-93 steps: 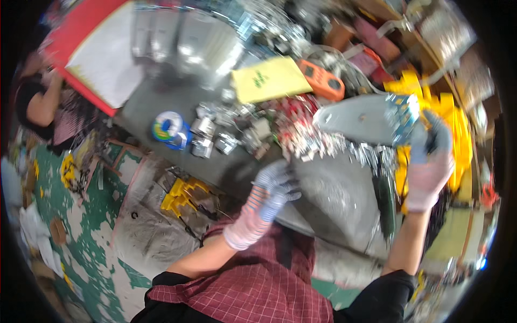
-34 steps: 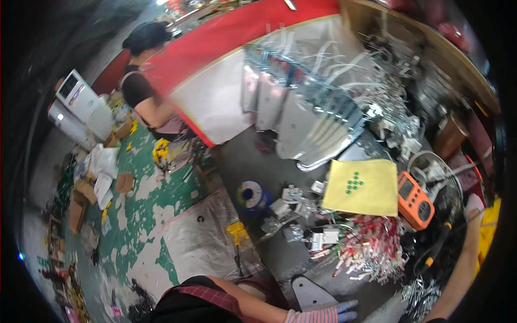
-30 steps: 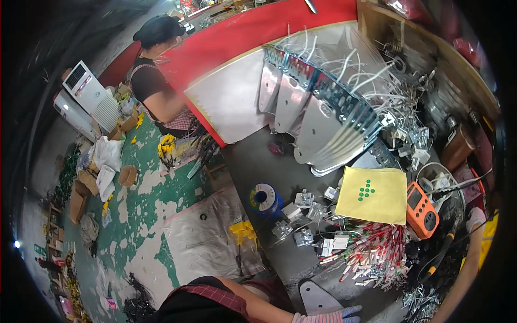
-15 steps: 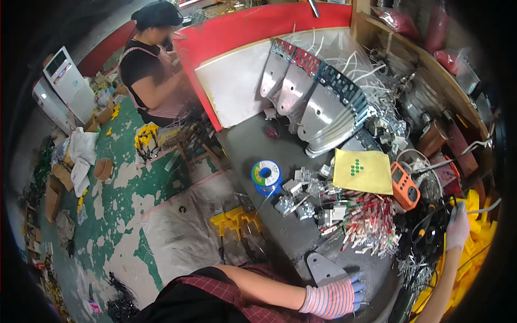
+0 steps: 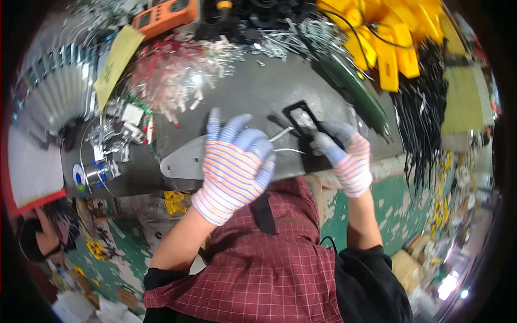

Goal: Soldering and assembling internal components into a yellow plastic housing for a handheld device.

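Observation:
My left hand, in a striped glove, lies with its fingers spread over a grey metal plate with a rounded end and small holes. Two short white wires stick out beside its fingertips; where they lead is hidden. In my right hand, also gloved, a black rectangular frame is pinched between thumb and fingers. The frame tilts above the dark tabletop, with something shiny visible through its opening.
Red-and-white components are heaped at the far left. Close to my right hand lies a green power screwdriver. Yellow housings and black cables fill the right. A solder spool stands left; a person is beyond.
My view has swung to the right. My right hand has come from the yellow housings to the tabletop and now holds the black frame. My left hand remains over the metal plate.

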Available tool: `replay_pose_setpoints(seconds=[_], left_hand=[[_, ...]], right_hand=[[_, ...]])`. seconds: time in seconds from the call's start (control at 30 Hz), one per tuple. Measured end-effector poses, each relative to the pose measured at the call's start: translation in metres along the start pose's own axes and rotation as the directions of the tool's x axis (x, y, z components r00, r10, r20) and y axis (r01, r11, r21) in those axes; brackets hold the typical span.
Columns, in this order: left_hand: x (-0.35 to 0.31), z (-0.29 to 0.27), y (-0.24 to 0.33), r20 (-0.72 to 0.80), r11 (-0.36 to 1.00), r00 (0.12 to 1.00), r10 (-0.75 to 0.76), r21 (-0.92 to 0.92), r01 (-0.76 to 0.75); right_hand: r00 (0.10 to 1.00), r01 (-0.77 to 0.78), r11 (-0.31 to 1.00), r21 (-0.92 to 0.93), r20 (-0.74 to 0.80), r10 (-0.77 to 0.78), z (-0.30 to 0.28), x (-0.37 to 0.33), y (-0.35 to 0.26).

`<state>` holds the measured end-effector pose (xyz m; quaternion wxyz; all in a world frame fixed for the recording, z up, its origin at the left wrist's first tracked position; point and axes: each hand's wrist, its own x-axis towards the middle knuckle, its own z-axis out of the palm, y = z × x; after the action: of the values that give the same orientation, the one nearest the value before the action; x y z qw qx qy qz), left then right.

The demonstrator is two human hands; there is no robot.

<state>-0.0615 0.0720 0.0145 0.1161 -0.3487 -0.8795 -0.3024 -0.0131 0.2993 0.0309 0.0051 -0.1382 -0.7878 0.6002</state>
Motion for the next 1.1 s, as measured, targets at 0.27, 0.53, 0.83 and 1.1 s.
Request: replay_pose_setpoints(seconds=[0.27, 0.53, 0.83, 1.1], left_hand=[[-0.009, 0.013, 0.009, -0.065, 0.998, 0.996, 0.056, -0.004, -0.056], [-0.004, 0.012, 0.008, 0.025, 0.999, 1.000, 0.011, 0.044, -0.012], [-0.027, -0.032, -0.012, 0.050, 0.993, 0.999, 0.000, -0.116, 0.005], [-0.015, -0.013, -0.026, 0.080, 1.000, 0.997, 0.000, 0.028, -0.002]], right_hand=[[0.985, -0.066, 0.985, 0.157, -0.146, 0.090, 0.002, -0.020, 0.012], [0.962, 0.245, 0.919, -0.309, -0.044, -0.271, 0.014, -0.047, 0.007], [0.899, 0.438, 0.873, -0.213, 0.115, -0.423, 0.067, -0.050, 0.009], [0.935, 0.346, 0.909, -0.233, 0.173, -0.311, 0.069, -0.039, 0.001]])
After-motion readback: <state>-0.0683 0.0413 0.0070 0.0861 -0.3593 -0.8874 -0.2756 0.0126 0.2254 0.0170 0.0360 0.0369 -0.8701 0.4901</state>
